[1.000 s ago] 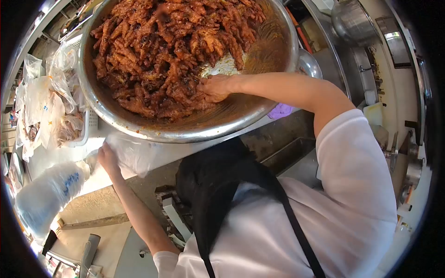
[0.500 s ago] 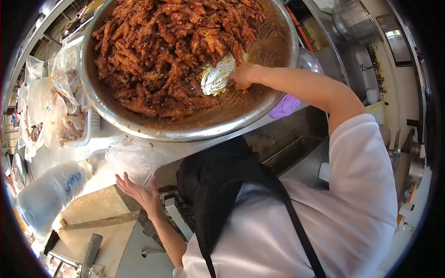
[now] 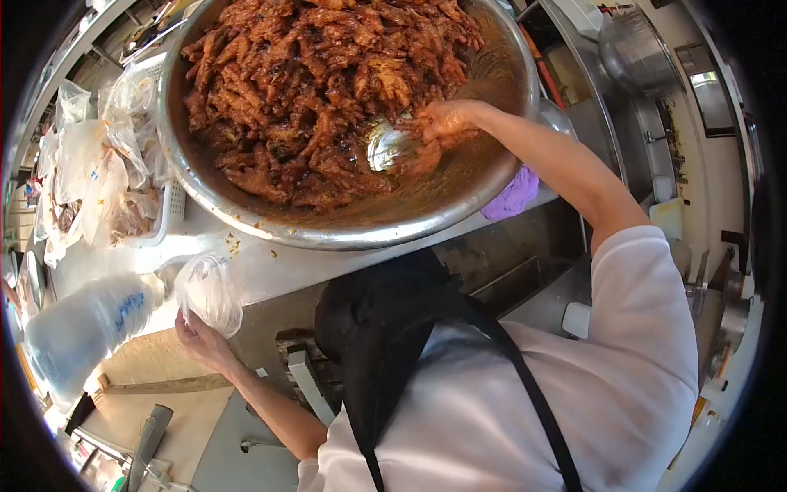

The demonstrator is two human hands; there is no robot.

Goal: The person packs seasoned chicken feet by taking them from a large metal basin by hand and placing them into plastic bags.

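Note:
A wide metal basin (image 3: pixel 328 239) holds a heap of sauced, reddish-brown chicken feet (image 3: pixel 295 98). Inside it, toward the right, my right hand (image 3: pixel 452 121) is closed around some of the feet; its fingertips are partly hidden among them. A shiny patch of light shows on the basin's bottom just left of that hand. Lower left, at the counter's edge, my left hand (image 3: pixel 199 338) pinches a clear plastic bag (image 3: pixel 211 293), which stands puffed up above the fingers.
A white plastic basket (image 3: pixel 170 215) with filled plastic bags (image 3: pixel 106 176) stands left of the basin. Nearer lies a large plastic-wrapped roll (image 3: pixel 86 332) with blue print. A purple cloth (image 3: pixel 512 195) lies under the basin's right side. Bits of food dot the metal counter (image 3: pixel 270 266).
My left hand has moved left, from spread fingers to gripping the plastic bag, which is lifted and bunched. My right hand has shifted slightly right and up, with chicken feet at its fingers.

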